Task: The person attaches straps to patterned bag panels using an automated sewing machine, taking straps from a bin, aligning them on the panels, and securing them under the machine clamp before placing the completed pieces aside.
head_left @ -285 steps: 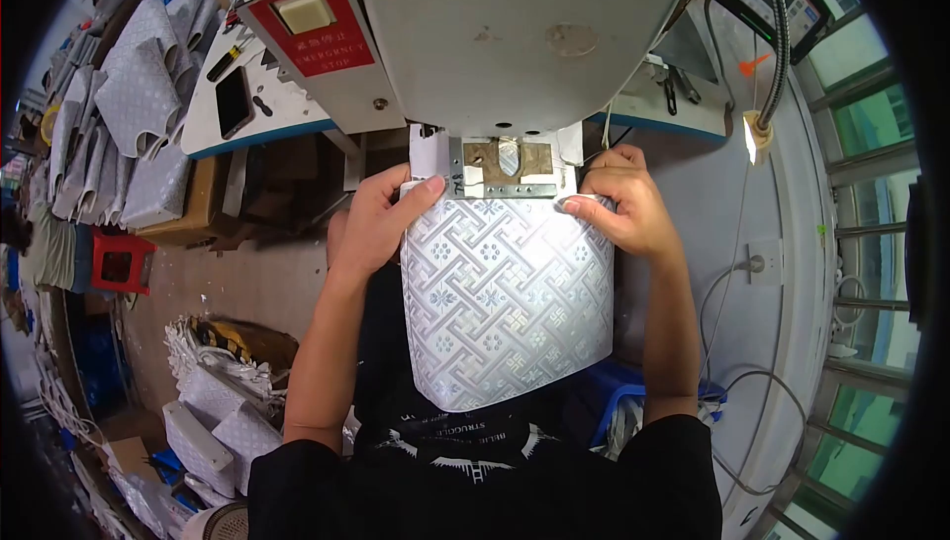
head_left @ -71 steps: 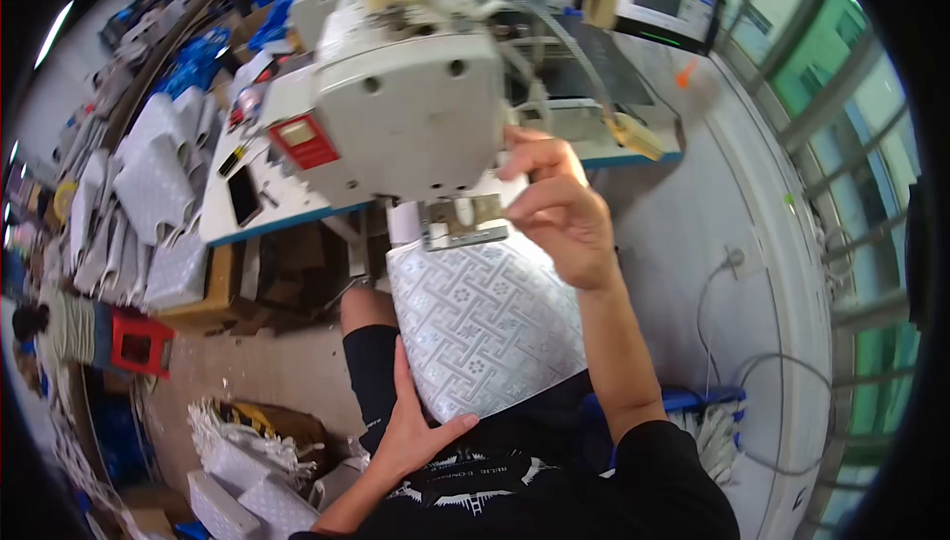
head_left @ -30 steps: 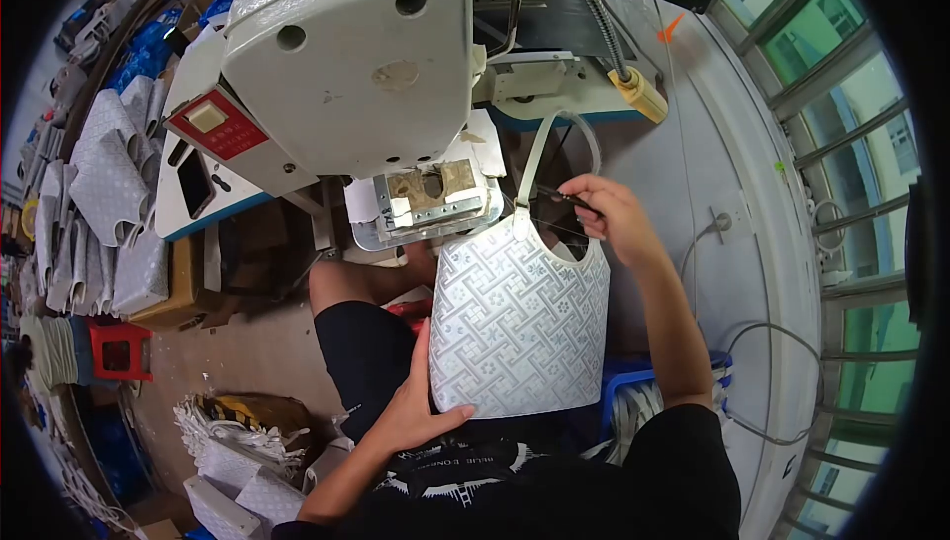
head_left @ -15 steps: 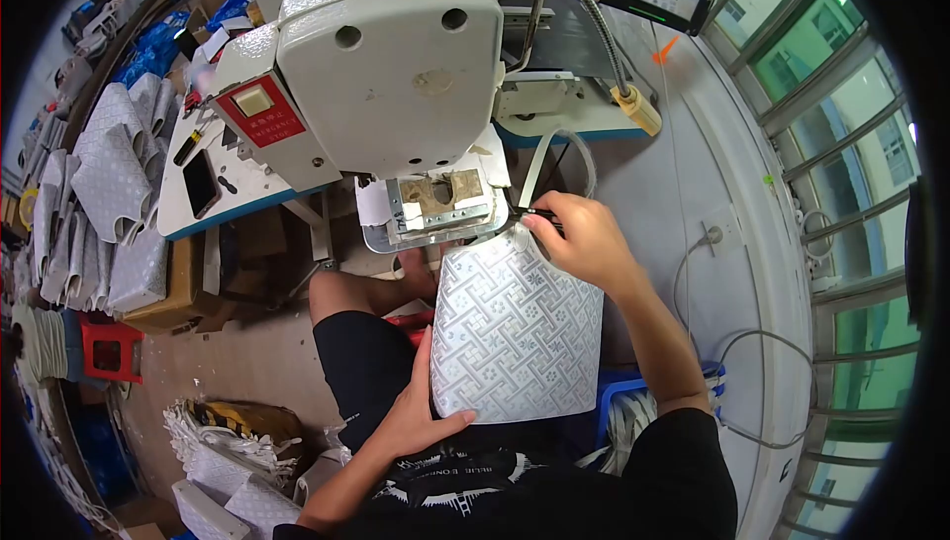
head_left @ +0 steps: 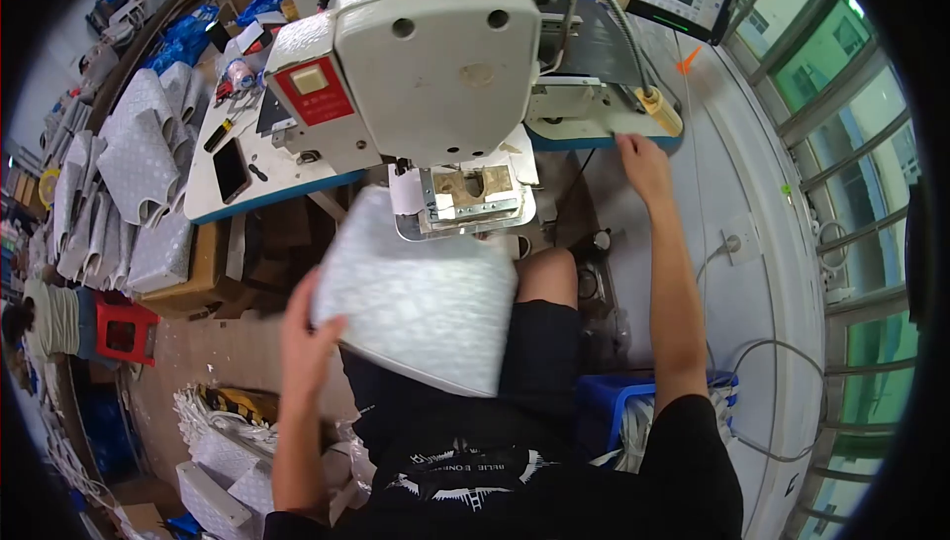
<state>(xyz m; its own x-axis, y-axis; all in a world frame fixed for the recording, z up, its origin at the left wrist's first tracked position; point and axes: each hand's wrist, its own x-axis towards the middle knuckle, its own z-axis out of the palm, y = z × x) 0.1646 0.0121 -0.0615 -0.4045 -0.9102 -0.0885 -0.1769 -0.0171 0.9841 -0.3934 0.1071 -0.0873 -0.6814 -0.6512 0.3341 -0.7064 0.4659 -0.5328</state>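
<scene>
My left hand (head_left: 309,327) grips the left edge of a silvery-white patterned cover (head_left: 421,293), thumb on top and fingers beneath. The cover is blurred by motion and tilts over my lap, its upper edge just below the sewing machine's small work plate (head_left: 465,228). My right hand (head_left: 645,166) is at the right, by the near edge of the machine table, away from the cover. Its fingers are closed, with the dark tip of a small black tool (head_left: 614,133) showing at them; the tool's kind is unclear.
The sewing machine head (head_left: 435,75) stands straight ahead. On the table at left lie a phone (head_left: 231,170) and a yellow-black cutter (head_left: 218,135). Folded covers (head_left: 139,154) are stacked further left. A blue bin (head_left: 604,411) sits beside my right hip, near the wall.
My left hand has carried the cover leftward, tilting it. My right hand has left the cover's top corner and moved up and right to the table edge with the black tool.
</scene>
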